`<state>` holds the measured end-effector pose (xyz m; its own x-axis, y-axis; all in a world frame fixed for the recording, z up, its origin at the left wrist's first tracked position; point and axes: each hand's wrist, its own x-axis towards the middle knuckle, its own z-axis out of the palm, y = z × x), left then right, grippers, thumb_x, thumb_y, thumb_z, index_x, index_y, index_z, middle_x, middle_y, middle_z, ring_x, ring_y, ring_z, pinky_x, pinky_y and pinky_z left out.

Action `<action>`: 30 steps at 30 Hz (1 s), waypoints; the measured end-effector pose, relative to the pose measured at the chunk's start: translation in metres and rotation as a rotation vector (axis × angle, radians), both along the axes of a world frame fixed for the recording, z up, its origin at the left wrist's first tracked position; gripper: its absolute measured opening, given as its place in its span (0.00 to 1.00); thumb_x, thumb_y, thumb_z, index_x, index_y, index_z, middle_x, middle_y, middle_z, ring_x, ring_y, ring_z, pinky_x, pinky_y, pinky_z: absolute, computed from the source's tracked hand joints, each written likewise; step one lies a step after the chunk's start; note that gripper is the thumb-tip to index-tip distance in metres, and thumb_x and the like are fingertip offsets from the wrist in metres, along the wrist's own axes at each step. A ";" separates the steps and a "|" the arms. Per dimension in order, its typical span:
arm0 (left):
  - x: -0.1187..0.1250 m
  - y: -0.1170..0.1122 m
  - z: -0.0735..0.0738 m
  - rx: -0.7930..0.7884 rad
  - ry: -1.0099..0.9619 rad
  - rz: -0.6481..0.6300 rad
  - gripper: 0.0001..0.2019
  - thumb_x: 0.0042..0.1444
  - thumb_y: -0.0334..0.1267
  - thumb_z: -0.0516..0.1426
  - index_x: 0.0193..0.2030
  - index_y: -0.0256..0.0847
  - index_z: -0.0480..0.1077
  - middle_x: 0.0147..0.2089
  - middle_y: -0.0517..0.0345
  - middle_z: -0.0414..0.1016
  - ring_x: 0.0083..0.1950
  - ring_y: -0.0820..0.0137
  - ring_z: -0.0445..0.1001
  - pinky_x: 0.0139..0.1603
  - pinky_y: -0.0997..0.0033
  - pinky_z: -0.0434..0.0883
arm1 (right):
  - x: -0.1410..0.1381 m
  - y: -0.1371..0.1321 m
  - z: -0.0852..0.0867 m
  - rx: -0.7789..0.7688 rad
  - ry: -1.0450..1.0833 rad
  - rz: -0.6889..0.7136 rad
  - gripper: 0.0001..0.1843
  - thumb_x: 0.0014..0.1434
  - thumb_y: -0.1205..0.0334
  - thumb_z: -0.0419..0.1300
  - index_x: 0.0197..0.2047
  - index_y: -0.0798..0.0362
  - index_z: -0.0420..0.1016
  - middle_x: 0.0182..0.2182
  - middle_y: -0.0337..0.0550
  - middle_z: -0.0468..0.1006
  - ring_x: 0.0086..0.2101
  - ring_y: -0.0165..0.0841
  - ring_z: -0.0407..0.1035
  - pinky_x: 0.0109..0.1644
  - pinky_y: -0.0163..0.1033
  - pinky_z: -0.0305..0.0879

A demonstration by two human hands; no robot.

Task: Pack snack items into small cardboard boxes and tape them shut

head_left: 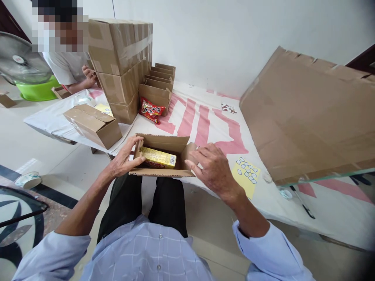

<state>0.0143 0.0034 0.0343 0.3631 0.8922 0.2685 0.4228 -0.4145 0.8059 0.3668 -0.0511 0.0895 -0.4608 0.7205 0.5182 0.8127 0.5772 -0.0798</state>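
In front of me, at the table's near edge, is a small open cardboard box (162, 172) with its flaps up. Inside it lies a yellow printed carton (159, 157) with a barcode on its end, toward the left side. My left hand (125, 158) grips the box's left end, thumb and fingers around the flap. At the opposite end, my right hand (212, 168) has its fingers bent and its thumb against the right flap. Beyond the box, a red printed packet (151, 111) leans against several open cardboard boxes (155, 93).
Taped boxes (117, 50) stand stacked at left behind a closed box (93, 123). A large cardboard sheet (310, 117) fills the right. A yellow sheet of stickers (247, 175) lies on the cloth-covered table (187, 89). Another person (70, 68) sits at far left near a fan (23, 58).
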 end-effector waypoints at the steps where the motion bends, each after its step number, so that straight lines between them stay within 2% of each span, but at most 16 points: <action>1: -0.001 0.000 -0.005 -0.019 -0.053 0.007 0.35 0.65 0.54 0.63 0.75 0.48 0.63 0.75 0.44 0.66 0.75 0.45 0.68 0.64 0.50 0.79 | 0.004 0.002 0.001 0.000 -0.048 -0.034 0.11 0.74 0.50 0.66 0.41 0.45 0.84 0.36 0.50 0.83 0.44 0.51 0.70 0.50 0.55 0.67; 4: 0.000 -0.001 -0.019 -0.008 -0.238 0.046 0.36 0.67 0.55 0.61 0.78 0.48 0.62 0.79 0.44 0.65 0.78 0.42 0.66 0.69 0.44 0.76 | 0.005 0.008 0.005 -0.089 -0.260 -0.114 0.13 0.73 0.51 0.68 0.37 0.47 0.84 0.33 0.50 0.84 0.45 0.51 0.70 0.52 0.53 0.66; 7: 0.004 -0.004 -0.028 0.068 -0.375 0.103 0.35 0.69 0.55 0.59 0.79 0.45 0.63 0.80 0.44 0.67 0.80 0.43 0.65 0.80 0.39 0.67 | -0.007 0.014 0.016 -0.235 -0.444 -0.163 0.11 0.73 0.54 0.68 0.42 0.52 0.85 0.40 0.53 0.86 0.48 0.49 0.73 0.52 0.49 0.66; 12: 0.012 -0.009 -0.037 0.076 -0.483 0.163 0.35 0.70 0.57 0.58 0.80 0.45 0.64 0.81 0.45 0.67 0.82 0.43 0.63 0.85 0.38 0.59 | -0.034 0.035 0.033 -0.491 -0.470 -0.096 0.19 0.75 0.45 0.66 0.55 0.51 0.85 0.52 0.52 0.87 0.53 0.47 0.78 0.47 0.42 0.66; 15: 0.015 -0.012 -0.043 0.040 -0.530 0.170 0.37 0.71 0.58 0.57 0.82 0.46 0.61 0.81 0.44 0.66 0.83 0.43 0.62 0.85 0.36 0.57 | -0.050 0.048 0.032 -0.629 -0.496 -0.074 0.25 0.72 0.39 0.67 0.58 0.51 0.84 0.54 0.53 0.87 0.56 0.50 0.79 0.49 0.43 0.69; 18: 0.014 -0.014 -0.049 -0.008 -0.549 0.168 0.39 0.71 0.60 0.57 0.83 0.47 0.59 0.83 0.44 0.63 0.85 0.43 0.58 0.86 0.35 0.55 | -0.064 0.055 0.026 -0.717 -0.586 -0.073 0.27 0.71 0.40 0.68 0.60 0.53 0.84 0.57 0.57 0.86 0.59 0.54 0.79 0.54 0.46 0.70; 20: 0.009 -0.014 -0.052 -0.029 -0.549 0.114 0.40 0.71 0.62 0.58 0.84 0.49 0.58 0.85 0.45 0.59 0.86 0.43 0.55 0.86 0.36 0.53 | -0.068 0.056 0.022 -0.738 -0.625 -0.060 0.27 0.71 0.42 0.67 0.61 0.56 0.83 0.59 0.61 0.85 0.60 0.55 0.78 0.58 0.47 0.70; 22: 0.002 -0.012 -0.055 -0.063 -0.541 0.005 0.47 0.67 0.67 0.62 0.86 0.51 0.54 0.87 0.44 0.55 0.87 0.40 0.52 0.86 0.36 0.54 | -0.069 0.056 0.018 -0.738 -0.624 -0.061 0.25 0.72 0.46 0.65 0.60 0.58 0.82 0.58 0.63 0.85 0.60 0.56 0.79 0.58 0.48 0.70; 26: -0.015 -0.003 -0.065 -0.185 -0.502 -0.156 0.68 0.46 0.75 0.73 0.87 0.55 0.49 0.88 0.41 0.51 0.88 0.33 0.45 0.83 0.37 0.59 | -0.064 0.054 0.011 -0.729 -0.574 -0.067 0.21 0.71 0.52 0.62 0.58 0.58 0.82 0.55 0.63 0.87 0.55 0.55 0.81 0.53 0.46 0.70; 30: -0.024 0.002 -0.073 -0.261 -0.482 -0.239 0.73 0.39 0.75 0.75 0.88 0.54 0.48 0.89 0.41 0.49 0.89 0.33 0.42 0.82 0.38 0.62 | -0.058 0.054 0.005 -0.712 -0.520 -0.082 0.20 0.68 0.54 0.62 0.57 0.56 0.82 0.52 0.62 0.88 0.52 0.54 0.83 0.49 0.45 0.69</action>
